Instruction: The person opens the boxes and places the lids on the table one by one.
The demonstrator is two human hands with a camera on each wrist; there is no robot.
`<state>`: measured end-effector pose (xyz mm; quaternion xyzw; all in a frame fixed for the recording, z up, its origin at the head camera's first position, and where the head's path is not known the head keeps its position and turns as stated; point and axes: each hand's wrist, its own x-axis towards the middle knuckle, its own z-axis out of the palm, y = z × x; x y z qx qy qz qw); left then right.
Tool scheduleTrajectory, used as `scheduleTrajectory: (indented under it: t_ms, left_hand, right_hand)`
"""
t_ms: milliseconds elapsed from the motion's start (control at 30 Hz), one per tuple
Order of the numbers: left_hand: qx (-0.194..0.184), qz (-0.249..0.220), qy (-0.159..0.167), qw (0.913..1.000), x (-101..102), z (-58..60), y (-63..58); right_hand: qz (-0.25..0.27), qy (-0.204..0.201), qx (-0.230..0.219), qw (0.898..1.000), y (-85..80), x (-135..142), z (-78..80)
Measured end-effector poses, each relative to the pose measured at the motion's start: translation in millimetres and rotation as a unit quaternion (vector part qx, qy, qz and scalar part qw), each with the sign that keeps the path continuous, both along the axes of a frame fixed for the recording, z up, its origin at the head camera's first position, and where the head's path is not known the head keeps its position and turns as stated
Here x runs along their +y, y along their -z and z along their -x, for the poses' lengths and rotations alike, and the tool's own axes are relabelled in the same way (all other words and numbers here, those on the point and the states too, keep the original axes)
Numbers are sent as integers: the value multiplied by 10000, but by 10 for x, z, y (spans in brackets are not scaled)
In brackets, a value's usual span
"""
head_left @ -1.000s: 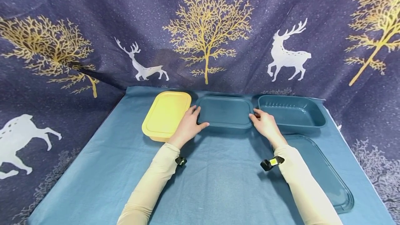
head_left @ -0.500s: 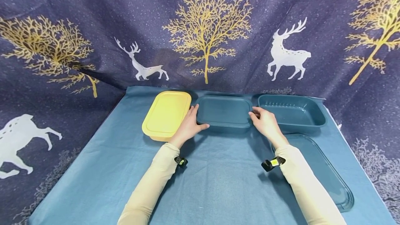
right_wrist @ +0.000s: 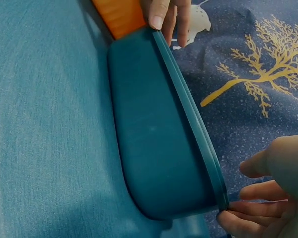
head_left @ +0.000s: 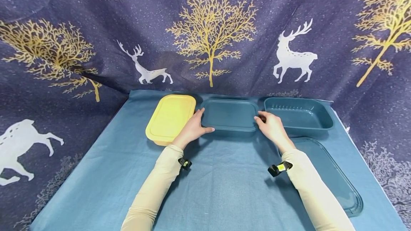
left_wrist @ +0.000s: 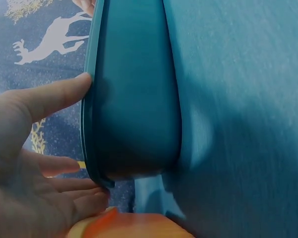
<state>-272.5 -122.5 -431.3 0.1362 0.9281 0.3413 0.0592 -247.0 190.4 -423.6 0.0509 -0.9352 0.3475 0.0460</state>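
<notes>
A dark teal lidded food box [head_left: 229,115] sits at the back middle of the cloth. My left hand [head_left: 192,127] is at its left end; in the left wrist view the straight thumb [left_wrist: 64,94] touches the long rim, with other fingertips by the short end. At the opposite end is my right hand [head_left: 271,126]. Seen from the right wrist, its lower fingertips [right_wrist: 233,218] touch the rim's corner while the thumb stays apart from the lid. The lid [right_wrist: 186,106] lies along the box's top edge all round the visible side.
A yellow lidded box [head_left: 171,117] stands close on the left, beside my left hand. To the right is an uncovered teal box [head_left: 298,115]. A large teal lid [head_left: 324,170] lies flat before it, partly under my right forearm. A printed curtain [head_left: 221,38] hangs behind.
The left fingers have drawn slightly closer together at the box's left end. Both hands otherwise stay at the teal lidded box, which stands where it was; the view shifts a little.
</notes>
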Motion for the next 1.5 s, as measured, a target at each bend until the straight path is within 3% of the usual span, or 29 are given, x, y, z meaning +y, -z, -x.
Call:
scheduleTrajectory:
  t_ms: [300, 633, 800, 967, 1200, 1500]
  left_hand:
    - [83, 136, 92, 9998, -115, 63, 32]
    - [152, 154, 42, 9998, -102, 56, 33]
    - [9, -408, -203, 9990, -68, -6, 90]
    - [-409, -1124, -525, 9914, -58, -15, 219]
    - [-756, -1466, -805, 9830, -50, -9, 342]
    - [-944, -2064, -499, 9726, -64, 5, 405]
  right_hand:
    - [-217, -4, 57, 9997, 35, -7, -3]
    - [-149, -73, 26, 9999, 39, -9, 18]
    - [-216, -152, 140, 9996, 40, -18, 8]
    - [-269, -226, 206, 9992, 30, -10, -2]
    - [-217, -425, 403, 9980, 29, -18, 7]
    - [-331, -1020, 426, 9933, 38, -25, 29]
